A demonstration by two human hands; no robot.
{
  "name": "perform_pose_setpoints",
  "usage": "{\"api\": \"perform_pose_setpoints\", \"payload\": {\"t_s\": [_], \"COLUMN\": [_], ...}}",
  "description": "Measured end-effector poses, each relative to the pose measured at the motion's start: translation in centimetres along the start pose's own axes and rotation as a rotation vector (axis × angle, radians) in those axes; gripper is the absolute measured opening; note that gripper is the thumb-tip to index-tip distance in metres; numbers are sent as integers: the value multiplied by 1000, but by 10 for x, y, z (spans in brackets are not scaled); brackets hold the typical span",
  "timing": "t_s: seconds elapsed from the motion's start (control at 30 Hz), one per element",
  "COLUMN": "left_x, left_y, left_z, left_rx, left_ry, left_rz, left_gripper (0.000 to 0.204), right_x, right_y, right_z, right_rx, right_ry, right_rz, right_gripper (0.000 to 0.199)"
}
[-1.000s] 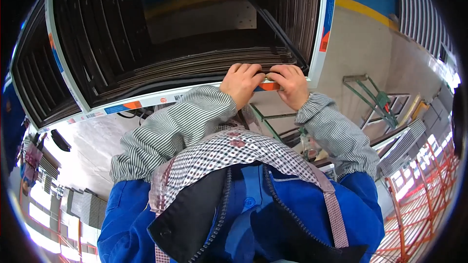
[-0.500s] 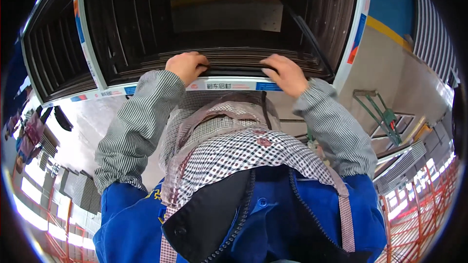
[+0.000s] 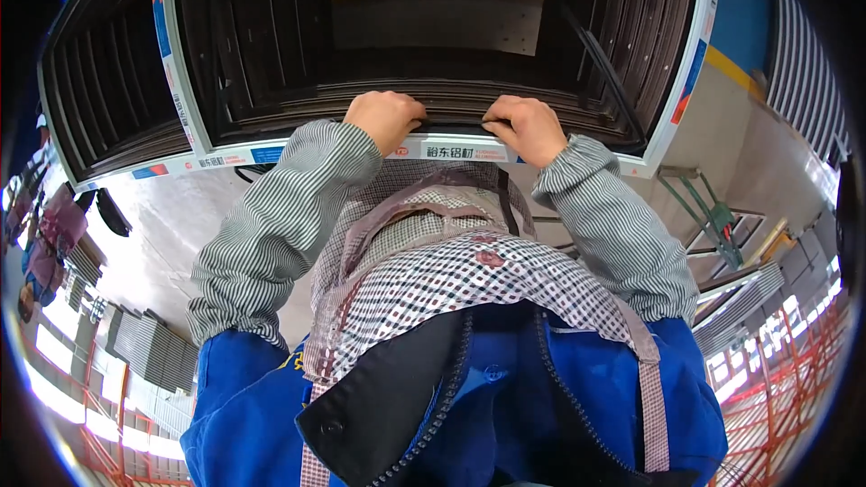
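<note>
A pale, labelled aluminium window frame [image 3: 462,151] is seen at the top of the view, its near rail running in front of the worker's body; dark frame profiles [image 3: 271,27] are stacked inside and below its outline. A black rubber strip [image 3: 456,129] is laid along the inner edge of the near rail, between the two hands. The left hand [image 3: 386,120] is placed over the rail left of its middle, fingers curled narrow at the strip; the right hand [image 3: 528,129] is placed opposite, near the right part of the rail, curled likewise, thumb toward the left hand. Whether the strip is pinched or only pressed cannot be told, fingertips being partly hidden. The hands are kept apart by a short gap. A loose black length [image 3: 603,63] is slanted across the opening toward the near right corner. A second frame [image 3: 149,171] is set just left of the first. Striped oversleeves [image 3: 257,230], a checked apron [image 3: 483,280] and a blue jacket [image 3: 239,397] are worn. At right, a green metal stand [image 3: 719,216] is seen on the floor, with red racks [image 3: 776,388] lower down. Other people [image 3: 59,225] are shown small at far left, details blurred.
</note>
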State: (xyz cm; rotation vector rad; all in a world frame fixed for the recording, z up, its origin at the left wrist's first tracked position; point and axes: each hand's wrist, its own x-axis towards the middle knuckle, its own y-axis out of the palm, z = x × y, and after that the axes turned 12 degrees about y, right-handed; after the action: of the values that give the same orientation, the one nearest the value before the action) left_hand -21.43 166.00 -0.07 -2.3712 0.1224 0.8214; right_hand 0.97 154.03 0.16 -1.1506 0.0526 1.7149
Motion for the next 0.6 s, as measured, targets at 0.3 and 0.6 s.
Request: {"api": "perform_pose_setpoints", "payload": {"t_s": [0.3, 0.6], "left_x": [-4, -18], "left_y": [1, 38], "left_z": [-5, -6], "left_rx": [-24, 90], "left_ry": [41, 259], "left_rz": [-44, -422], "left_gripper": [23, 40], "right_x": [-3, -1], "right_y": [6, 59], "right_z": [6, 53], "right_rx": [41, -208], "right_ry": [34, -206], "right_rz": [76, -226], "right_gripper": [23, 53]}}
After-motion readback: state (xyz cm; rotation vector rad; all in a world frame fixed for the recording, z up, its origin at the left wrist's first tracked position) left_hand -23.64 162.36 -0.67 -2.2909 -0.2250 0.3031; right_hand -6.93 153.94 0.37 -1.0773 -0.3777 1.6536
